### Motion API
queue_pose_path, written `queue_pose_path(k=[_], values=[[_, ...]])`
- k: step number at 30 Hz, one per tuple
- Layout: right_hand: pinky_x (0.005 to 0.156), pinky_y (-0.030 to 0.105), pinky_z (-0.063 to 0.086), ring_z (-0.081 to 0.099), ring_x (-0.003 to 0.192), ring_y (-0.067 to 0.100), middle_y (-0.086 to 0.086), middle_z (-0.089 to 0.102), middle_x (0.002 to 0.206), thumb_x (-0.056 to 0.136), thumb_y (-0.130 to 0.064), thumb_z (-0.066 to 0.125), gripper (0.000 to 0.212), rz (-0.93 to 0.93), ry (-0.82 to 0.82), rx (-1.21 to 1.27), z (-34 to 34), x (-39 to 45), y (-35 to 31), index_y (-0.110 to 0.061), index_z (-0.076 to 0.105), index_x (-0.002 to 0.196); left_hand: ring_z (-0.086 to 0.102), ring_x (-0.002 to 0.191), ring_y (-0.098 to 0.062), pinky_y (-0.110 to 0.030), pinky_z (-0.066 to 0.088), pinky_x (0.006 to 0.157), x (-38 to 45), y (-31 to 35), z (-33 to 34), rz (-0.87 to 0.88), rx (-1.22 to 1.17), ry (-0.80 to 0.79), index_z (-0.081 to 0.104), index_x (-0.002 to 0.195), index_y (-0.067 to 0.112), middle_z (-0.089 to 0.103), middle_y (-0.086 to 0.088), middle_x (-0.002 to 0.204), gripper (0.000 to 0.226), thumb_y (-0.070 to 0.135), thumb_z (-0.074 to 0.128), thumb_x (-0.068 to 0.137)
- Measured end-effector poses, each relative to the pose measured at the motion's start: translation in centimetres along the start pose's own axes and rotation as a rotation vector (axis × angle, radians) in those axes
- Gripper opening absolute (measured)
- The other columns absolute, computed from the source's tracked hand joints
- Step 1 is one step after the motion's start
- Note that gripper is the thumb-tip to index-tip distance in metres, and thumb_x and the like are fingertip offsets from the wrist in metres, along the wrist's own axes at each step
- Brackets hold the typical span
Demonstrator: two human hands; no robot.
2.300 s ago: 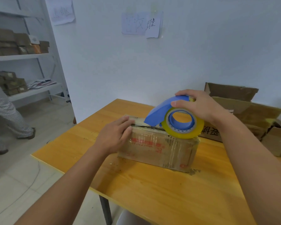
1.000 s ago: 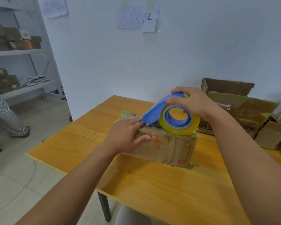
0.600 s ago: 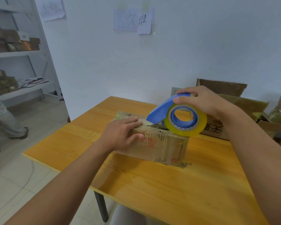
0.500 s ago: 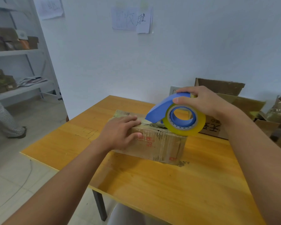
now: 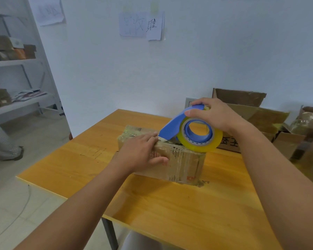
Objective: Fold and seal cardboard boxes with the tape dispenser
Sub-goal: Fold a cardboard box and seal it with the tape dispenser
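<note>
- On the wooden table (image 5: 170, 204), mid-surface, sits a closed cardboard box (image 5: 181, 163) with worn tape on its sides.
- Left hand (image 5: 143, 154) lies flat on the box's near-left top edge, fingers straight, thumb against the near side.
- Right hand (image 5: 213, 116) grips the blue tape dispenser (image 5: 188, 130), resting on the box's top right.
- Open cartons (image 5: 257, 114) stand at far right.
</note>
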State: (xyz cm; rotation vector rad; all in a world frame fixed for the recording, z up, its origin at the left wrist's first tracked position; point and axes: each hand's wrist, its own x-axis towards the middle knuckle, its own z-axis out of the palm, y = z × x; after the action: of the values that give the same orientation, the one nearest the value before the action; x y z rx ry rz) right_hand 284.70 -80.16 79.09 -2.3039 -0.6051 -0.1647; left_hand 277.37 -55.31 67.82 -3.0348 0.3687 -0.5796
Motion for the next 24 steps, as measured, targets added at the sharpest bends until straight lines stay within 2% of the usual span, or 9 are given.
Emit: queue_pose_path(k=[4, 7, 9, 12, 14, 18, 24], values=[[0.093, 0.032, 0.041, 0.052, 0.119, 0.016, -0.008, 0.055, 0.133, 0.08, -0.063, 0.069, 0.06, 0.011, 0.017, -0.001, 0.3, 0.1, 0.0, -0.029, 0.061, 0.129, 0.045, 0.138, -0.02, -0.038, 0.041, 0.108, 0.5, 1.3, 0.9, -0.063, 0.048, 0.084, 0.051, 0.139, 0.02, 0.047, -0.001, 0.151, 0.099, 0.091, 0.023, 0.076], [0.09, 0.032, 0.041, 0.052, 0.117, 0.016, -0.007, 0.056, 0.131, 0.081, -0.061, 0.069, 0.06, 0.015, 0.02, -0.002, 0.2, 0.1, -0.1, -0.028, 0.061, 0.129, 0.055, 0.129, -0.026, -0.042, 0.048, 0.101, 0.7, 0.9, 2.4, 0.026, 0.037, 0.231, 0.064, 0.127, 0.015, 0.061, -0.005, 0.136, 0.093, 0.087, 0.029, 0.08], [0.09, 0.031, 0.042, 0.053, 0.115, 0.015, -0.008, 0.056, 0.128, 0.081, -0.06, 0.07, 0.058, 0.01, 0.011, 0.008, 0.2, 0.1, -0.2, -0.027, 0.061, 0.128, 0.058, 0.125, -0.024, -0.04, 0.052, 0.095, 0.9, 0.4, 2.7, 0.085, 0.003, 0.244, 0.067, 0.125, 0.014, 0.063, -0.003, 0.133, 0.09, 0.084, 0.031, 0.083], [0.088, 0.029, 0.042, 0.055, 0.114, 0.014, -0.009, 0.058, 0.127, 0.081, -0.059, 0.07, 0.055, -0.004, 0.002, 0.043, 0.0, 0.0, 0.0, -0.027, 0.063, 0.126, 0.07, 0.095, -0.018, -0.03, 0.054, 0.063, 1.1, 0.0, 2.1, 0.1, -0.058, 0.259, 0.07, 0.117, 0.017, 0.069, 0.006, 0.118, 0.086, 0.085, 0.031, 0.082], [0.087, 0.027, 0.04, 0.053, 0.115, 0.011, -0.011, 0.057, 0.129, 0.083, -0.057, 0.07, 0.054, -0.016, -0.001, 0.062, -0.4, -0.3, 0.3, -0.028, 0.063, 0.128, 0.071, 0.092, -0.016, -0.026, 0.051, 0.055, 1.1, -0.1, 1.9, 0.098, -0.062, 0.281, 0.071, 0.114, 0.019, 0.071, 0.009, 0.114, 0.081, 0.084, 0.038, 0.079], [0.092, 0.026, 0.035, 0.049, 0.117, 0.008, -0.012, 0.055, 0.134, 0.087, -0.052, 0.068, 0.052, -0.024, -0.033, 0.04, -1.4, -0.7, 0.6, -0.028, 0.062, 0.132, 0.069, 0.105, -0.018, -0.03, 0.056, 0.062, 1.4, -0.2, 2.2, 0.104, -0.081, 0.282, 0.07, 0.118, 0.018, 0.07, 0.006, 0.121, 0.081, 0.083, 0.043, 0.077], [0.086, 0.022, 0.042, 0.056, 0.108, 0.006, -0.011, 0.06, 0.126, 0.088, -0.049, 0.068, 0.045, -0.023, -0.033, 0.004, -4.1, -2.4, 1.9, -0.03, 0.065, 0.128, 0.056, 0.127, -0.015, -0.038, 0.052, 0.092, 1.5, -0.4, 1.8, -0.007, -0.098, 0.105, 0.057, 0.138, 0.031, 0.05, 0.013, 0.145, 0.096, 0.093, 0.025, 0.073]])
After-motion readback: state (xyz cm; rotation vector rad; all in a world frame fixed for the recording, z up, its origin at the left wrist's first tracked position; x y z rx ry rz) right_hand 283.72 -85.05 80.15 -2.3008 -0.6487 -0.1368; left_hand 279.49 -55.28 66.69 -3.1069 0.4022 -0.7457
